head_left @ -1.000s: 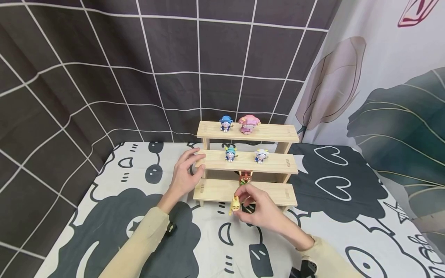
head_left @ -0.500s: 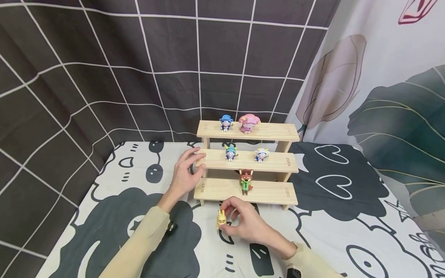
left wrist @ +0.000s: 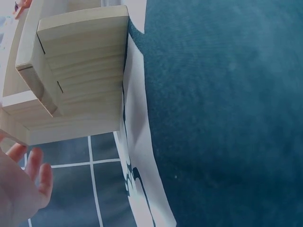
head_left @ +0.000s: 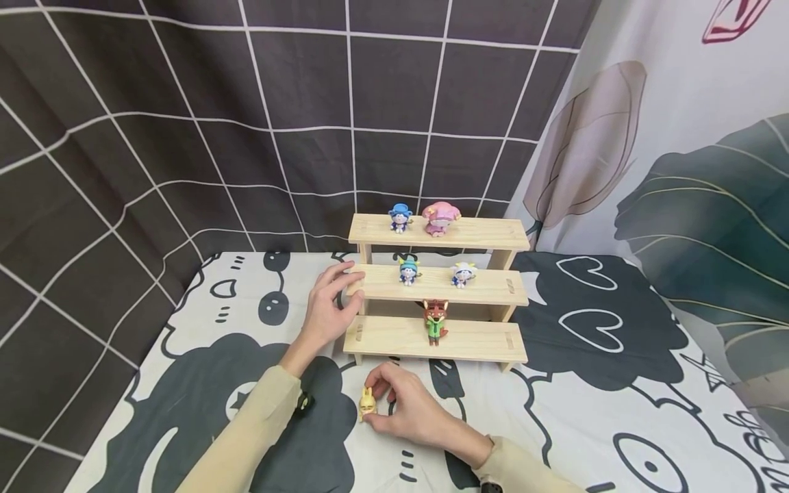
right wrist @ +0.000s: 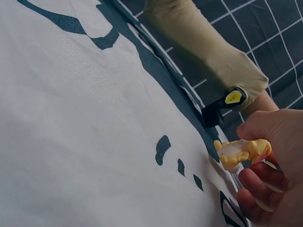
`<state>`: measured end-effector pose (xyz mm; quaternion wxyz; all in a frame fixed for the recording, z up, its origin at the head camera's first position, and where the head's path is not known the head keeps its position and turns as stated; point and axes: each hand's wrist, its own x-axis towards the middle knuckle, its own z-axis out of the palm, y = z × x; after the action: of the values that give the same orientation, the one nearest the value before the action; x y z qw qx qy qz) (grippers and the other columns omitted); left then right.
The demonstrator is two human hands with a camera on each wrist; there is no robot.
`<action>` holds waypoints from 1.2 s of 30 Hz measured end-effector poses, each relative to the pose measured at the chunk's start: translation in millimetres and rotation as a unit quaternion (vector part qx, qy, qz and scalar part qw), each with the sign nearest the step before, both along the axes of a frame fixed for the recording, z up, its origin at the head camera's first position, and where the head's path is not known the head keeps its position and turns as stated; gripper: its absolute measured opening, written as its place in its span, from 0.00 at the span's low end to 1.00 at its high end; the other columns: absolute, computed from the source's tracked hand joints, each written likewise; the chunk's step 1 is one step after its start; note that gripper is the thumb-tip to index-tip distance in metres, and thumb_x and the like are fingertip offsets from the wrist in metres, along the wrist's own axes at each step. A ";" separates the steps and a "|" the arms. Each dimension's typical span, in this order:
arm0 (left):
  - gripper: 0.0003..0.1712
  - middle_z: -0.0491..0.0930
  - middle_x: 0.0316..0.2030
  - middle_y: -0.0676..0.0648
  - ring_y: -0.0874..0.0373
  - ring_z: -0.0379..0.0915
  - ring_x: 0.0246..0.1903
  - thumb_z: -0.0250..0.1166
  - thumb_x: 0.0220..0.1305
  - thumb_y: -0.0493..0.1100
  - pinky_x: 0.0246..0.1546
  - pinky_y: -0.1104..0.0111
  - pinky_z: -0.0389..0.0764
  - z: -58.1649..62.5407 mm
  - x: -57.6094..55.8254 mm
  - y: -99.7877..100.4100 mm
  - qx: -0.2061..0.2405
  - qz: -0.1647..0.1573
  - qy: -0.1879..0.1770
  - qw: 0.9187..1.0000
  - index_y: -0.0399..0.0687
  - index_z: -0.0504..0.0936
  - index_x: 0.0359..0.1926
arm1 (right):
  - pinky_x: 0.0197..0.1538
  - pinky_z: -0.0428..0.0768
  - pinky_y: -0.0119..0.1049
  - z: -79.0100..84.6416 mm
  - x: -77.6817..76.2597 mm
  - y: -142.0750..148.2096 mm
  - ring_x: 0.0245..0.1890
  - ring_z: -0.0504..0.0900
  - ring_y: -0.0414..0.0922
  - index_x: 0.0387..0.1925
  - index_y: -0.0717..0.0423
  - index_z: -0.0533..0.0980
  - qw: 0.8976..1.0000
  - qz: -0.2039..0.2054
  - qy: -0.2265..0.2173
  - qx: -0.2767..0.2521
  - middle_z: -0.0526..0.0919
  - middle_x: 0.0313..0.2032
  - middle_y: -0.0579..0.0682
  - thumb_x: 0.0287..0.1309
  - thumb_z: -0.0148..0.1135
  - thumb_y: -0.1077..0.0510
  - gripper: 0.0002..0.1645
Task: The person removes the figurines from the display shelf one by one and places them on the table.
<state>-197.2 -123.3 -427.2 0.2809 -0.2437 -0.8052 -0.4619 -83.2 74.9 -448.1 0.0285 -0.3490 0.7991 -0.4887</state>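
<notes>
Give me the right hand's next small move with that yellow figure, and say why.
Probably set the yellow figure down on the patterned cloth and ease the pinch: the right hand holds it in front of the wooden stand and has carried it away from there over the last second. Whether it already touches the cloth is unclear.

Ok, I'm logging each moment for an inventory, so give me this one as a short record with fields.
right hand: pinches yellow figure, in front of bottom shelf
left hand: at left end of middle shelf
bottom shelf: fox figure
middle shelf: teal-topped figure left, white-topped figure right
top shelf: blue-hatted figure left, pink figure right
under shelves: patterned cloth
behind: gridded cloth
</notes>
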 end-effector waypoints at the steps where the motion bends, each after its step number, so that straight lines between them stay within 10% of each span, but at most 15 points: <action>1: 0.17 0.76 0.59 0.37 0.41 0.70 0.58 0.67 0.58 0.35 0.54 0.48 0.75 0.5 0.1 0.0 0.000 0.000 0.001 1.000 0.37 0.86 0.50 | 0.34 0.79 0.31 -1.1 0.1 -2.2 0.35 0.80 0.39 0.42 0.52 0.75 1.000 -0.001 0.005 -0.002 0.78 0.35 0.40 0.43 0.78 0.66 0.25; 36: 0.17 0.76 0.58 0.38 0.42 0.71 0.57 0.66 0.58 0.34 0.54 0.51 0.77 -1.8 0.5 0.1 0.001 0.004 -0.002 1.000 0.37 0.86 0.49 | 0.36 0.74 0.22 -8.2 2.5 -25.6 0.35 0.78 0.33 0.42 0.52 0.74 0.999 -0.004 0.027 0.035 0.77 0.35 0.42 0.44 0.78 0.63 0.24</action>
<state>-196.7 -123.2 -429.0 0.2810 -0.2394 -0.8065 -0.4619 -80.6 49.3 -456.3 0.0170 -0.3581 0.8176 -0.4505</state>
